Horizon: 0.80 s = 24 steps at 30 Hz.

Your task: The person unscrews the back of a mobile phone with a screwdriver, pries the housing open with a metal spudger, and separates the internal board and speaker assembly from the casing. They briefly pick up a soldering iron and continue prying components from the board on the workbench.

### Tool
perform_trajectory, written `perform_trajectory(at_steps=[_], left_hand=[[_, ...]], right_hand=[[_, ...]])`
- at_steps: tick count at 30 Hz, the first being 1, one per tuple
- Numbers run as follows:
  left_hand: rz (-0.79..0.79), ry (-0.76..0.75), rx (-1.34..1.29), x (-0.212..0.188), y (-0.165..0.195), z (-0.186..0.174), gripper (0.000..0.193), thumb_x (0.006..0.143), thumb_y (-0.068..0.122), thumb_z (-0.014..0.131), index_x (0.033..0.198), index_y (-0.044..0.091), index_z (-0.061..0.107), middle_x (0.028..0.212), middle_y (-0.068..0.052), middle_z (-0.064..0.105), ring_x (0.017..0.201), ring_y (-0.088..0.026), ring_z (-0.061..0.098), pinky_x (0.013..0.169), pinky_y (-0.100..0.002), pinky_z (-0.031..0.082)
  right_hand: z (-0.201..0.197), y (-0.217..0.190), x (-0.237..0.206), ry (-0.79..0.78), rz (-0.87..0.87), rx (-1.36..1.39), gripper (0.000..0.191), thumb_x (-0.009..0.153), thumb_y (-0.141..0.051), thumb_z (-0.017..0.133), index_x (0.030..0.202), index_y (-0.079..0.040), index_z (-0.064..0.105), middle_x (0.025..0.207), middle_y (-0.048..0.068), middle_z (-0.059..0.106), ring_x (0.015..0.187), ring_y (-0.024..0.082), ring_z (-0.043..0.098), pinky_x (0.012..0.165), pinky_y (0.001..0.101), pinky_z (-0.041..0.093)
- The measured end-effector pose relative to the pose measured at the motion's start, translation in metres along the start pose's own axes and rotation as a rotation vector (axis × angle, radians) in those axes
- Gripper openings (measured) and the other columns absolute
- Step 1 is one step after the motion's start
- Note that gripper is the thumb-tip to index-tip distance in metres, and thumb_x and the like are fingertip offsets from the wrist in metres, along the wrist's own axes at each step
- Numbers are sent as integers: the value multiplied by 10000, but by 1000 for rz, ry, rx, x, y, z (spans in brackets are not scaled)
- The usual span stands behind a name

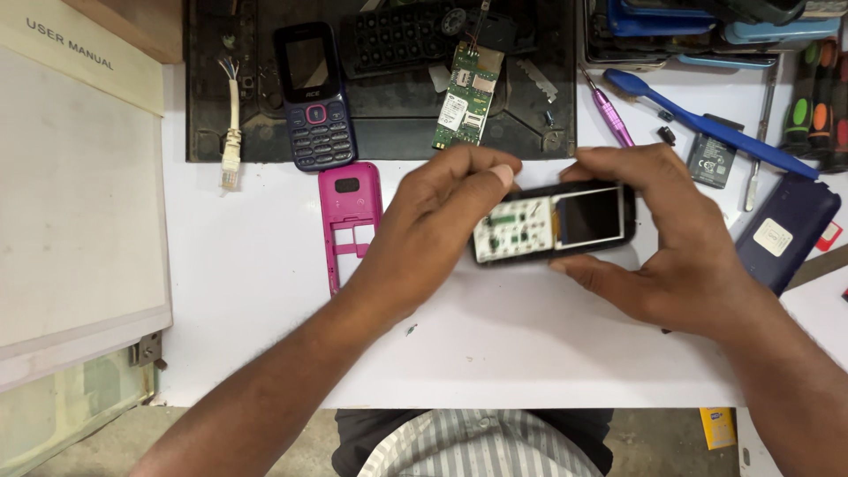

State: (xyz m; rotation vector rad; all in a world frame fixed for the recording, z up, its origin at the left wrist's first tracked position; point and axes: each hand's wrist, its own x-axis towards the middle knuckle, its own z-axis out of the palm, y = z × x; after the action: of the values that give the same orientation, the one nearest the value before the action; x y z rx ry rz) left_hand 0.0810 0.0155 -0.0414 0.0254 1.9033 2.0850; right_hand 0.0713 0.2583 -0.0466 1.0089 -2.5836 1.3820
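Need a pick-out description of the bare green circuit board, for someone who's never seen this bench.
Start at the black work mat along the white table's far edge. Right of the dark blue keypad phone lies the green circuit board, the only bare, caseless part there, with wires at its top.

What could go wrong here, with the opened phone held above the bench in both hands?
1. The opened phone is pinched at its ends by the left hand and right hand above the white bench; a slip could drop it.
2. Fingers lie close to its bare keypad board and screen, so smudging or pressure damage seems possible.
3. Tiny loose parts near the blue brush could get knocked away.
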Motion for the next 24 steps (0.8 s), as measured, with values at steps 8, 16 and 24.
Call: perform_trajectory(at_steps=[8,16,24], left_hand=[[-268,-269,-11,-5,3,5,418,928,226,655,1247,-39,601,994,-180,727,774,-190,765,619,-288,641],[-174,-195,-169,-12,1,5,519,889,82,601,1352,-85,438,1104,-202,709,876,-230,766,697,-333,667],[-129,-33,-155,-25,9,1,538,826,82,602,1332,-13,447,997,-187,737,824,-220,761,690,-367,663]], right_hand=[[-3,-11,3,-94,-109,-23,879,701,-60,890,1469,-61,461,1378,131,642,1399,317,512,1168,414,451],[-35,-8,-7,182,89,-325,337,900,55,733,1229,-8,697,1155,143,681,1015,249,664,853,337,546],[-28,5,-3,206,111,-447,194,923,27,769,1116,11,753,993,148,675,880,241,680,736,327,536]])
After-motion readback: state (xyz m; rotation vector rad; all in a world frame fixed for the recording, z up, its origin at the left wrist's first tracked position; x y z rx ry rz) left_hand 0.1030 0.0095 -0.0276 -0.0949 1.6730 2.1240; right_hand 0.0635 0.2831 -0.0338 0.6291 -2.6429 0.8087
